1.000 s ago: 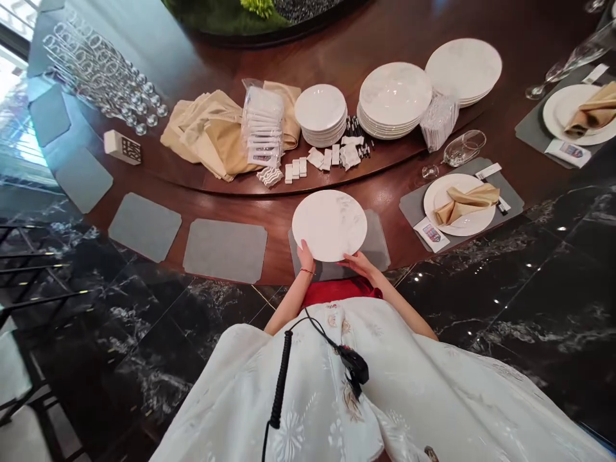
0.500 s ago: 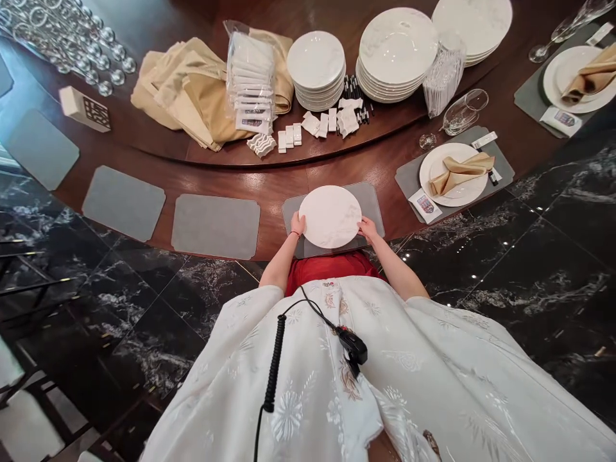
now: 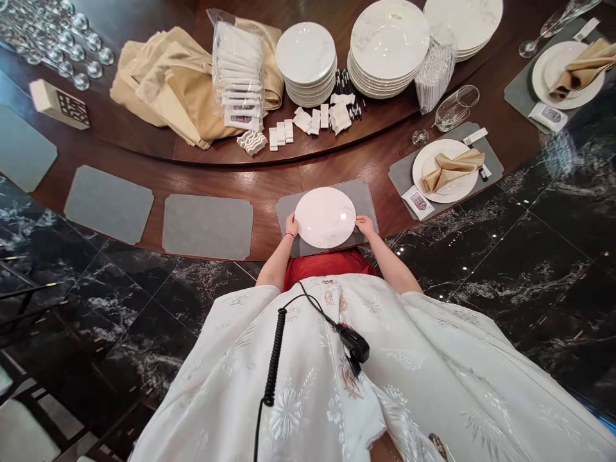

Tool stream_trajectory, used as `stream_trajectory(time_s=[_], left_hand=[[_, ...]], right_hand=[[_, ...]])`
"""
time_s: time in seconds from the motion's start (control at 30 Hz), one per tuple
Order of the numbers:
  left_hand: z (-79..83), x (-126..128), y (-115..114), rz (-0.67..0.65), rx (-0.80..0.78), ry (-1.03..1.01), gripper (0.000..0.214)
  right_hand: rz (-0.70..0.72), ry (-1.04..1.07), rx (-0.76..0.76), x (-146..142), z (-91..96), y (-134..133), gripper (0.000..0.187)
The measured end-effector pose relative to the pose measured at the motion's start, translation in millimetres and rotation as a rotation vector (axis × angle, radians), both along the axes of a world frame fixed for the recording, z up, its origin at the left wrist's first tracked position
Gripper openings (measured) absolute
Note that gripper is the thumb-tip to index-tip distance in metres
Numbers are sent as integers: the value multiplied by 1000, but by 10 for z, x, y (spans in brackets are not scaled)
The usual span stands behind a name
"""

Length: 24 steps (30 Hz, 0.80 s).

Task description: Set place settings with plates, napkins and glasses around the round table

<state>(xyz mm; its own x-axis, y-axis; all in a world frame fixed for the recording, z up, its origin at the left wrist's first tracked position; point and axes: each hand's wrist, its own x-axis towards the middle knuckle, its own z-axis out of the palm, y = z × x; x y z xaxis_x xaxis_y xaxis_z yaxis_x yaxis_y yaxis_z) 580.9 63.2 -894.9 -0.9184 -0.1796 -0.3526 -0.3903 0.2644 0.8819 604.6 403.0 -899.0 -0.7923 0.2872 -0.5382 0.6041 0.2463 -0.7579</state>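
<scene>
A white plate (image 3: 325,218) is over the grey placemat (image 3: 363,196) at the table edge in front of me. My left hand (image 3: 291,225) is closed on the plate's left rim. On the opposite rim, my right hand (image 3: 365,225) pinches the edge with its fingertips. Whether the plate rests fully on the mat I cannot tell. Right of it, a laid setting has a plate (image 3: 418,168) with a folded beige napkin (image 3: 452,170), and a white packet (image 3: 418,202) lies at its corner.
On the raised centre stand stacks of small plates (image 3: 306,54) and large plates (image 3: 389,42), beige cloths (image 3: 163,86) and bagged packets (image 3: 239,70). Wine glasses (image 3: 457,109) lie to the right. Bare placemats (image 3: 208,226) line the left edge; glassware (image 3: 62,45) is far left.
My view has shifted slightly, so the table appears further left. The plate has settled a little more level over the placemat, with both hands still at its rim.
</scene>
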Motion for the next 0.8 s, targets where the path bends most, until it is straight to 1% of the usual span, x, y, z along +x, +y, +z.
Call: stream_trajectory(time_s=[0.07, 0.13, 0.27, 0.33, 0.4, 0.5, 0.6, 0.7, 0.8], left_hand=[[21, 15, -32, 62, 3, -71, 44], [40, 75, -82, 78, -3, -150, 39], [62, 298, -167, 20, -20, -236, 18], [65, 396, -181, 4, -25, -231, 16], [64, 449, -181, -14, -31, -212, 21], [58, 449, -178, -30, -28, -199, 25], [54, 407, -181, -25, 12, -214, 23], [56, 384, -182, -15, 46, -223, 20], [62, 397, -176, -17, 56, -229, 20]], right_hand=[[-27, -34, -30, -7, 20, 13, 14], [-38, -61, -48, -14, 30, 19, 11], [-42, -85, -50, -18, 30, 26, 10], [-39, -91, -43, -14, 29, 37, 10], [-28, -95, -32, -8, 31, 54, 10], [5, -114, -38, 0, 39, 84, 10], [26, -121, -46, 5, 38, 106, 8], [26, -101, -30, 9, 29, 109, 7], [8, -93, -44, 22, 26, 102, 7]])
